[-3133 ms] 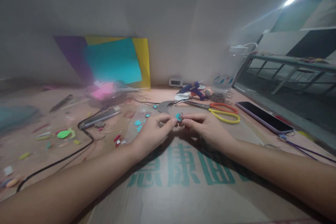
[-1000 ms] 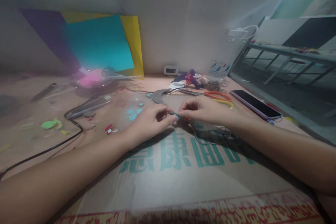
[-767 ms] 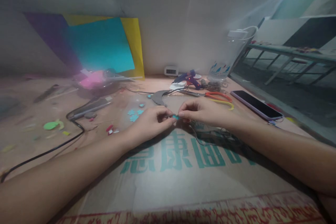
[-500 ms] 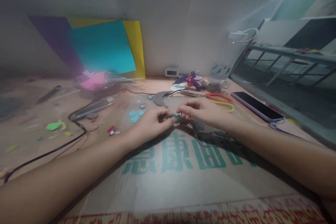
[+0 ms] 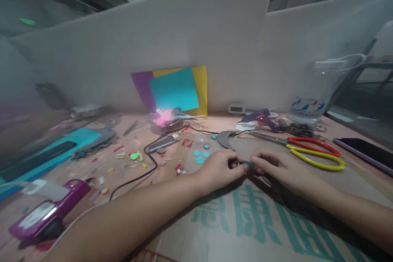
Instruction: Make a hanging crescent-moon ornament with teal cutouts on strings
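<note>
My left hand point(image 5: 222, 170) and my right hand point(image 5: 281, 168) meet over the cardboard sheet point(image 5: 227, 229) with green printed characters. The fingers of both hands are closed in a pinch on a small teal piece point(image 5: 248, 164), its exact shape blurred and partly covered. Something thin and dark hangs below my right hand, too unclear to name. Several light-blue flower cut-outs point(image 5: 200, 159) lie just beyond my left hand. A grey crescent-shaped piece point(image 5: 225, 139) rests behind both hands. Scissors with red and yellow handles point(image 5: 316, 167) lie beyond my right hand.
A glue gun point(image 5: 260, 118) with a red light lies near a small digital clock point(image 5: 236, 109). A clear plastic container point(image 5: 307, 108) and a phone point(image 5: 365, 149) are at right. Coloured sheets point(image 5: 175, 90) lean on the wall. Scraps, a black cable point(image 5: 135, 180) and a purple device point(image 5: 52, 215) lie left.
My view has swung to the left and up, so things appear further right and the left side of the table shows. Both hands keep their pinch on the teal piece.
</note>
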`<state>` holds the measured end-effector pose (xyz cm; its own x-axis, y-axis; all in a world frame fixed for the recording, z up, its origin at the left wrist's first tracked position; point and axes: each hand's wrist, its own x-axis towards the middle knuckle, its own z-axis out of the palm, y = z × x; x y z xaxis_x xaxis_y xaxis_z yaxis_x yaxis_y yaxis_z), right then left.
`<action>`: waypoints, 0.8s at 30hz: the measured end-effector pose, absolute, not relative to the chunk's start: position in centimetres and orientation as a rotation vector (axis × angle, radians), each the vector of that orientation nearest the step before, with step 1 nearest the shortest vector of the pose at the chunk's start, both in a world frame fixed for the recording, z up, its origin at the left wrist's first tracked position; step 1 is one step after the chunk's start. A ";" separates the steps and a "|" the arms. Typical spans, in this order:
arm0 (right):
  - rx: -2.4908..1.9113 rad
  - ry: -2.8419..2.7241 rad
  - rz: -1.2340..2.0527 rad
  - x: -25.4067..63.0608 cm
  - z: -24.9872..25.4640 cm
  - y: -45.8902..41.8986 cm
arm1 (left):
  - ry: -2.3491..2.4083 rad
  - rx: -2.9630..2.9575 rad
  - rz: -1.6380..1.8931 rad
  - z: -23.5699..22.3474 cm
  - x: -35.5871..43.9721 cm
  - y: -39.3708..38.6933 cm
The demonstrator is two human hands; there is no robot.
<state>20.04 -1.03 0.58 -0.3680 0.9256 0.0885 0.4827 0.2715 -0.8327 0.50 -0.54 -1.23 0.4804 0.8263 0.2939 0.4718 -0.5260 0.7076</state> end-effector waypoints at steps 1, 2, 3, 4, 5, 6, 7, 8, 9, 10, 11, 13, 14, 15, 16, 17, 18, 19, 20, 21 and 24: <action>-1.238 -1.946 0.988 20.0 0.4 -1.0 | 1.071 2.164 0.861 -1.3 0.5 -0.4; -1.217 -1.928 0.987 20.0 0.3 -1.0 | 1.073 2.151 0.869 -1.4 0.5 -0.4; -1.207 -1.914 0.980 20.0 0.2 -1.0 | 1.070 2.141 0.872 -1.4 0.5 -0.3; -1.206 -1.908 0.969 20.0 0.2 -1.0 | 1.064 2.134 0.872 -1.5 0.5 -0.3; -1.210 -1.908 0.957 19.9 0.3 -1.1 | 1.058 2.133 0.870 -1.5 0.5 -0.3; -1.218 -1.910 0.941 19.9 0.3 -1.2 | 1.051 2.134 0.870 -1.5 0.5 -0.3; -1.228 -1.918 0.924 19.9 0.3 -1.3 | 1.047 2.132 0.872 -1.6 0.5 -0.3; -1.237 -1.929 0.906 19.9 0.4 -1.3 | 1.048 2.131 0.874 -1.6 0.5 -0.3; -1.244 -1.941 0.888 19.9 0.4 -1.4 | 1.051 2.131 0.876 -1.7 0.5 -0.2; -1.249 -1.951 0.870 19.9 0.3 -1.3 | 1.054 2.132 0.881 -1.8 0.5 -0.1; -1.251 -1.959 0.856 20.0 0.3 -1.3 | 1.056 2.130 0.885 -1.9 0.5 -0.1; -1.239 -1.971 0.854 20.1 0.2 -1.2 | 1.055 2.131 0.887 -2.0 0.5 0.0; -1.230 -1.974 0.862 20.1 0.1 -1.1 | 1.054 2.131 0.888 -2.0 0.5 0.0; -1.228 -1.980 0.870 20.2 0.1 -1.1 | 1.052 2.134 0.887 -1.9 0.5 0.0; -1.232 -1.989 0.869 20.2 0.1 -1.1 | 1.052 2.142 0.883 -1.8 0.5 0.0; -1.243 -2.000 0.857 20.2 0.1 -1.1 | 1.051 2.150 0.876 -1.8 0.4 -0.1; -1.257 -2.015 0.838 20.2 0.2 -1.1 | 1.049 2.158 0.870 -1.7 0.4 -0.1; -1.271 -2.031 0.817 20.2 0.2 -1.1 | 1.046 2.167 0.864 -1.6 0.4 -0.2; -1.280 -2.043 0.800 20.2 0.2 -1.1 | 1.045 2.177 0.857 -1.5 0.4 -0.2; -1.283 -2.051 0.792 20.2 0.2 -1.1 | 1.044 2.188 0.852 -1.4 0.4 -0.3; -1.275 -2.060 0.812 20.3 0.0 -1.0 | 1.055 2.215 0.844 -1.3 0.4 -0.4</action>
<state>20.26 -0.97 -0.02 -0.3765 0.9132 0.1559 0.5616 0.3588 -0.7456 0.44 -0.39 -1.31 0.4974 0.8128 0.3033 0.4745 -0.5476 0.6892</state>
